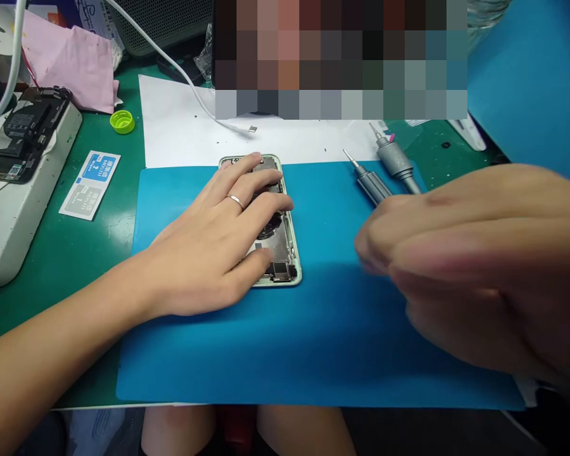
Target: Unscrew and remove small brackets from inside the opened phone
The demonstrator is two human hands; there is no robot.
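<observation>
An opened phone body [283, 250] with a pale green frame and bare inner parts lies on the blue mat [285, 354]. My left hand [213, 234], a ring on one finger, rests over it with its fingers spread, covering much of its left side. Large and close to the camera on the right, my right hand [460, 253] is raised with curled fingers; whatever they may hold is hidden. Just behind it, two grey precision screwdrivers lie on the mat, one dark-handled screwdriver [368, 180] and one lighter, thicker screwdriver [396, 158].
A white charging cable [190, 79] trails over white paper [175, 126] at the back. On the left are a green cap [122, 121], a wipe packet [90, 185] and a white box [38, 209] bearing another opened phone [26, 136]. A blurred-out patch hides the back centre.
</observation>
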